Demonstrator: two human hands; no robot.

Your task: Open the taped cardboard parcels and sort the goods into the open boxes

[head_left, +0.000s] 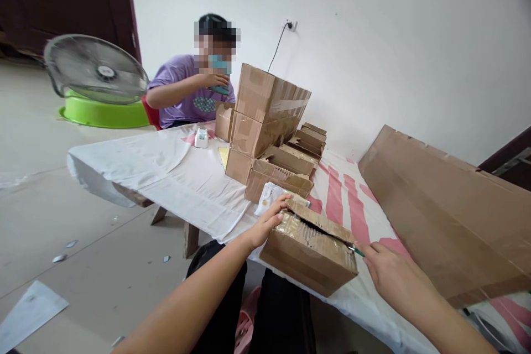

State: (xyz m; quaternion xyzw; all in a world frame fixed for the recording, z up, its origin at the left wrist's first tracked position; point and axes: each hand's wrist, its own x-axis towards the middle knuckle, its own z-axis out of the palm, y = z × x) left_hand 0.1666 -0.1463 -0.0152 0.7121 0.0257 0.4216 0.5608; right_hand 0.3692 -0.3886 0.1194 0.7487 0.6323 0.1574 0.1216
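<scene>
A taped cardboard box (309, 260) lies near the table edge in front of me, its top flap lifted a little along a dark slit. My left hand (269, 221) grips the left corner of the box, fingers curled over its top edge. At the opposite end, my right hand (384, 265) is closed around a small green-handled knife (357, 251). The metal tip of the knife sits at the right end of the slit. What is inside the box is hidden. Just beyond my left hand lies a white packet (267, 196).
Open cardboard boxes (274, 177) stand in a row behind, beside a tall stack of boxes (253, 94). A big cardboard sheet (448, 210) leans at the right. Across the cloth-covered table (136, 157), a person (186, 88) holds a teal object. A fan (97, 69) stands left.
</scene>
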